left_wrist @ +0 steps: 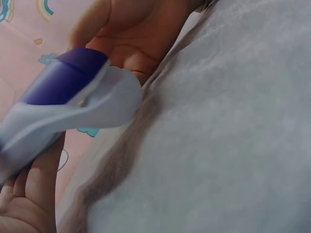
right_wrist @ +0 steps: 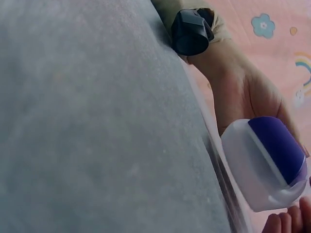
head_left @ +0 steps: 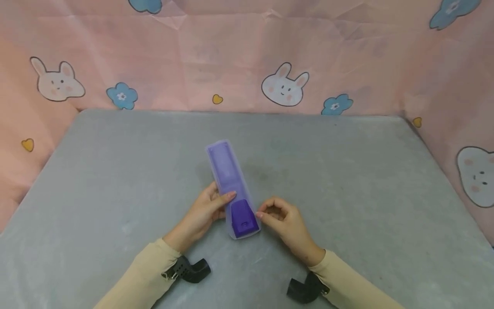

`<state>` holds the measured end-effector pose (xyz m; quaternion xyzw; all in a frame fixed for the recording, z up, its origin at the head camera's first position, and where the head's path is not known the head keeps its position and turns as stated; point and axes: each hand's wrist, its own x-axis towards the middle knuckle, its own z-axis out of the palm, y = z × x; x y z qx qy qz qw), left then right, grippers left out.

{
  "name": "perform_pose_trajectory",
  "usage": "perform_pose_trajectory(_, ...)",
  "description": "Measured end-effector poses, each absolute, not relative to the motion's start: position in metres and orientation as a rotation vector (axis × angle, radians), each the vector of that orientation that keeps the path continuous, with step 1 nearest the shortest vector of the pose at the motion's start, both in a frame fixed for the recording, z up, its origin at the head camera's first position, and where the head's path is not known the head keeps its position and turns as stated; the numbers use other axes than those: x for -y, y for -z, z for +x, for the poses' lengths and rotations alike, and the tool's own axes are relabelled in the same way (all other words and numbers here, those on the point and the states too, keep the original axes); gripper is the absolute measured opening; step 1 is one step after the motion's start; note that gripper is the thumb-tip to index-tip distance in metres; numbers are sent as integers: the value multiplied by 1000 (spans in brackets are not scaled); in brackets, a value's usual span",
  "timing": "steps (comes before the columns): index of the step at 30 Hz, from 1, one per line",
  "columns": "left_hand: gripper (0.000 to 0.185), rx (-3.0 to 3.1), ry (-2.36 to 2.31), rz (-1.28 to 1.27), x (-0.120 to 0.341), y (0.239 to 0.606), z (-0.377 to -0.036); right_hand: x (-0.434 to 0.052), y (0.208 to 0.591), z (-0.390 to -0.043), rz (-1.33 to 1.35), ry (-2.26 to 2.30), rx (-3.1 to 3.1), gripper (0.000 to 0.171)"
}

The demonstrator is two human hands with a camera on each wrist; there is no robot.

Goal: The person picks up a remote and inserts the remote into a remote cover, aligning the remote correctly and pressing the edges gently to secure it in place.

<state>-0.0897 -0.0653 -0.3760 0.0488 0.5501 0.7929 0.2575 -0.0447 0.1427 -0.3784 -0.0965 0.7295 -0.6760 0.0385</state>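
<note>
Purple case [head_left: 229, 174] | left fingers [head_left: 222, 200] curled round it | right fingers [head_left: 278, 201] nearly closed, pinching its edge

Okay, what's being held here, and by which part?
The left hand holds a long purple object near its middle, thumb on top. The right hand is at the edge by its darker end; whether it pinches, I can't tell.

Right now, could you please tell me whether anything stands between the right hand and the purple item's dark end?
Only the edge of the translucent cover, by the fingertips of the right hand, borders the dark end. Nothing else visible is in the way.
</note>
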Motion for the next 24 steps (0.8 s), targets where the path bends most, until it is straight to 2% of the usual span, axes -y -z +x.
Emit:
perform_pose_trajectory(6,45,-1430,-2279,62,68,373,-95,-142,379,-47,-215,2114,-2049,17)
perform_pose_trajectory(11,39,-1385,-2360,39,73,369,-96,-141,381,-48,-223,2093,-2003,17)
perform_pose_trajectory(20,46,-1358,-2353,60,73,369,-96,-142,383,-49,-239,2095,-2010,17)
perform_pose_trajectory(24,59,-1307,-2351,93,74,370,-96,-142,384,-48,-264,2115,-2015,17)
